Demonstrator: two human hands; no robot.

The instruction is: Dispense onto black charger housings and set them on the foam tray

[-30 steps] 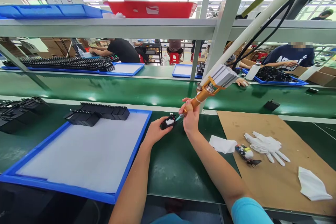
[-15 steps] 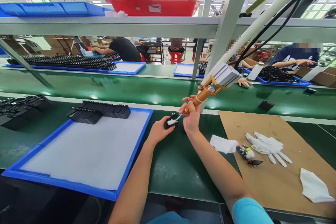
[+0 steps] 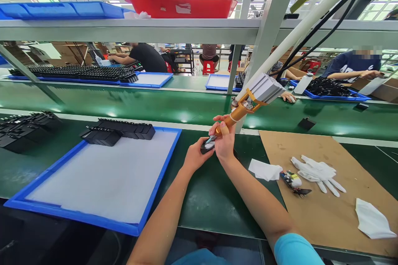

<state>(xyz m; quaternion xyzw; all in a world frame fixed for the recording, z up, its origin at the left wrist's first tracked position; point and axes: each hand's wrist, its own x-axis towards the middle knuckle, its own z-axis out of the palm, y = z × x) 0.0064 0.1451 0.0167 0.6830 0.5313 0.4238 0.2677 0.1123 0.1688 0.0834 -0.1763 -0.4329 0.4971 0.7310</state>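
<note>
Counting one cardboard sheet [image 3: 326, 215]; counting on it one pile of white gloves [image 3: 317, 172], one small circuit piece [image 3: 292, 180] and one white wipe [image 3: 373, 221]; finding a second wipe [image 3: 264, 169] at its left edge; further left of it, counting two bare hands, left hand [image 3: 195, 155] and right hand [image 3: 223, 143], one black part [image 3: 207, 147], one orange tool [image 3: 238, 114], one blue tray [image 3: 157, 184].

Open lane: bare green bench mat [image 3: 205, 198] between blue-rimmed tray with white foam liner [image 3: 156, 186] and brown cardboard sheet [image 3: 298, 223]. Far end of lane blocked: left hand [image 3: 195, 155] clasps small black part [image 3: 207, 145], right hand [image 3: 224, 143] grips orange-handled hanging tool [image 3: 241, 112]. Its white hose [image 3: 311, 18] and grey upright post [image 3: 267, 37] cross upper right. Tray liner open except stacked black parts [image 3: 121, 130] along far edge. Cardboard's left part cluttered: white folded cloth [image 3: 264, 170], white gloves [image 3: 314, 172].
</note>
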